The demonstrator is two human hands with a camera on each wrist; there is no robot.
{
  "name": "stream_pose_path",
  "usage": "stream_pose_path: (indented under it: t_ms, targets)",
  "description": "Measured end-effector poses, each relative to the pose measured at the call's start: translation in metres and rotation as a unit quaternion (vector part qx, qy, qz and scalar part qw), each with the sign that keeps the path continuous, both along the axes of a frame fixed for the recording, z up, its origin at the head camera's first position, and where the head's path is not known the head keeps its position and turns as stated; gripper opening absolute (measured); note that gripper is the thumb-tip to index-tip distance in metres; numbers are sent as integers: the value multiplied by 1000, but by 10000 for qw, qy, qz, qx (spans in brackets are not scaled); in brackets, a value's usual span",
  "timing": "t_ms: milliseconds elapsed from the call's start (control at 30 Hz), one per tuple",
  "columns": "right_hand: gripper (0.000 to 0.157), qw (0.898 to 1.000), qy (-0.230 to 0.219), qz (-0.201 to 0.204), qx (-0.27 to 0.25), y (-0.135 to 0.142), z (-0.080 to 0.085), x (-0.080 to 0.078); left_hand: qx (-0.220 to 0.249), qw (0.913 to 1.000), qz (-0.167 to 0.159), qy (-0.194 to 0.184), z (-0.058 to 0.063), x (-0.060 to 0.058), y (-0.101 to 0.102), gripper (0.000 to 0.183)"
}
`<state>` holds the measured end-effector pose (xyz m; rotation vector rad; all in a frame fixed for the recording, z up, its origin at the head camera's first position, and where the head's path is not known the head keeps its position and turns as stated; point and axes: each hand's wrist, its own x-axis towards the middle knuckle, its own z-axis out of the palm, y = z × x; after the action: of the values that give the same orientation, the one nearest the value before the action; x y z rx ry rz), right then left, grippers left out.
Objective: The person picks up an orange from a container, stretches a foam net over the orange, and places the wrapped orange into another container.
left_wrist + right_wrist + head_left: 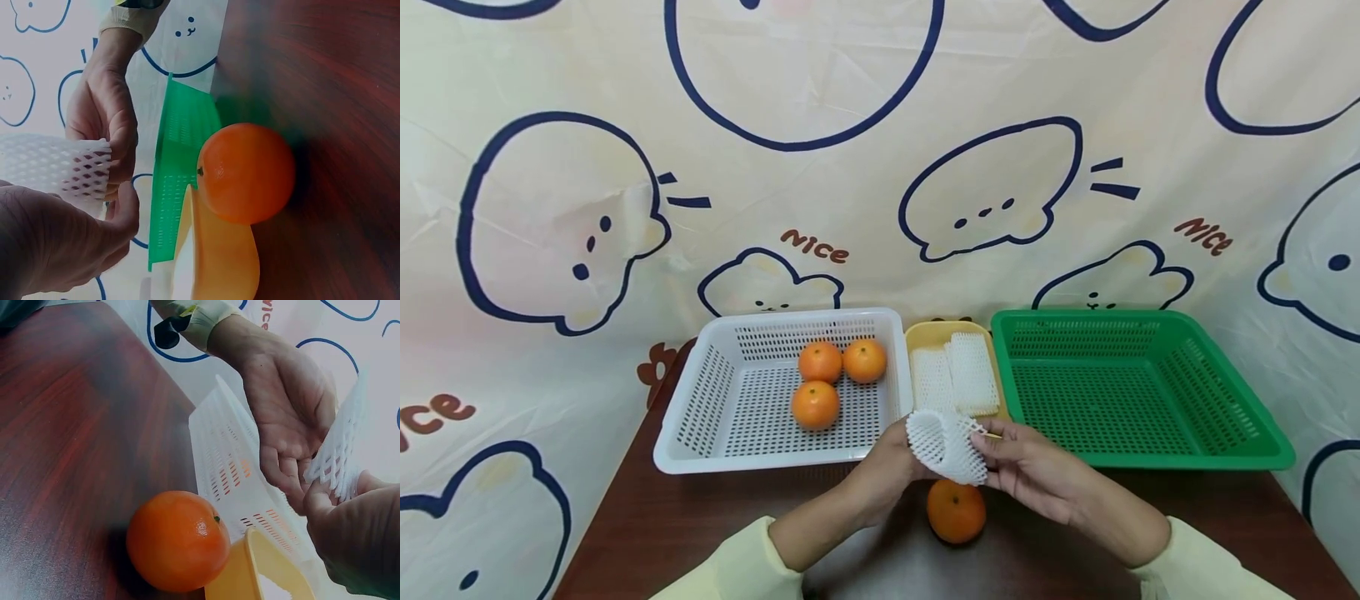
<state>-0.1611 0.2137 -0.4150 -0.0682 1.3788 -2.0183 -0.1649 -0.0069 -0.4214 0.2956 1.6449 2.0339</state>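
Both hands hold a white foam fruit net (946,446) over the table. My left hand (889,457) grips its left side, with part of the fingers hidden behind the mesh. At the net's other end, the thumb and fingers of my right hand (1047,473) pinch the edge. Just below the net, an orange (956,511) sits on the dark table; it shows large in the left wrist view (247,174) and the right wrist view (178,542). Neither hand touches the orange.
A white basket (775,460) at the left contains three oranges (817,406). Between the baskets, a yellow tray (931,335) holds flat foam nets (973,373). On the right stands a green basket (1150,460). A printed cloth (850,192) hangs behind them.
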Motion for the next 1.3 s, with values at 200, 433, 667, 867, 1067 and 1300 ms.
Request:
stream_pose_path:
  t_ms: [200,433,667,867,1067,1300]
  targets:
    - [60,9998,-96,-69,-137,2,1,0,-28,9995,43,-299,2,-1,-1,42]
    - [31,9912,-302,-432,-1216,10,-3,-4,349,9920,-558,-1078,-3,-1,-7,42]
    - [27,9909,-464,-93,-1258,20,-9,1,1137,9818,-456,-1452,-7,0,-12,38]
    - [28,9918,-243,557,-1127,26,-23,12,1930,9765,183,-940,-17,5,-20,23]
    - [24,9958,-227,511,-727,25,-37,22,1364,9857,310,-935,-32,22,-15,14]
    - [19,10000,-37,-33,-45,17,-52,27,-330,9871,1169,-1042,-49,33,-5,20]
